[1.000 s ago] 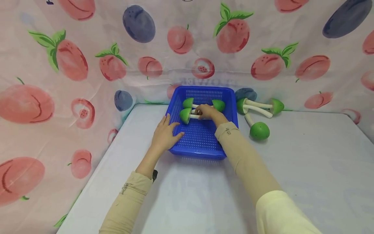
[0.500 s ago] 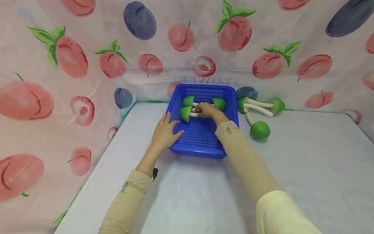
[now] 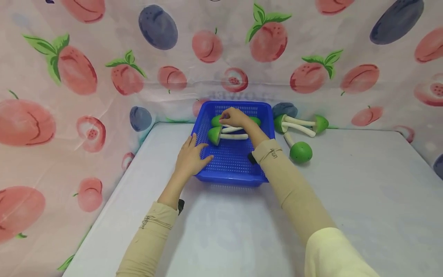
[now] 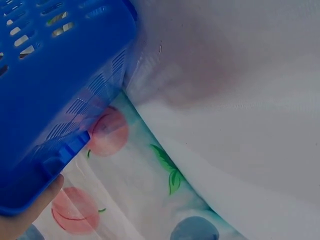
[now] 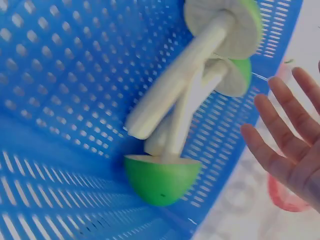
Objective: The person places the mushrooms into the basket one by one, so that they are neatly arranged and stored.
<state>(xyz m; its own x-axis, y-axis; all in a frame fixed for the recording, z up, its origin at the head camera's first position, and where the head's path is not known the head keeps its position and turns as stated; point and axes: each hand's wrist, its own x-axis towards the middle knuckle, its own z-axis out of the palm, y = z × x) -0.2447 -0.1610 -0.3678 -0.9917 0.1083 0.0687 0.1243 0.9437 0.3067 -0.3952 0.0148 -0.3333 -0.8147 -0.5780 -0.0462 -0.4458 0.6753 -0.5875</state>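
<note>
A blue perforated plastic basket (image 3: 232, 177) holds three toy mushrooms with green caps and white stems. One mushroom (image 3: 214, 135) lies in front with its cap to the left; behind it, a second cap (image 3: 216, 121) is partly covered by my right hand (image 3: 237, 118). The third mushroom (image 5: 162, 180) has its cap on the other side, its stem crossing the others. Over the back of the basket, my right hand holds nothing; its fingers look extended in the right wrist view. At the basket's left rim rests my left hand (image 3: 188, 159), fingers straight, thumb spread over the inside.
Right of the basket, two mushrooms (image 3: 301, 125) lie with stems side by side near the back wall. Another mushroom (image 3: 301, 152) lies nearer, cap toward me. Fruit-printed cloth (image 3: 104, 77) covers the back and left walls. A white surface (image 3: 363, 200) extends below and right.
My right hand has let go of a mushroom in the basket and risen up and slightly back. My left hand stays at the rim. The head view has shifted slightly.
</note>
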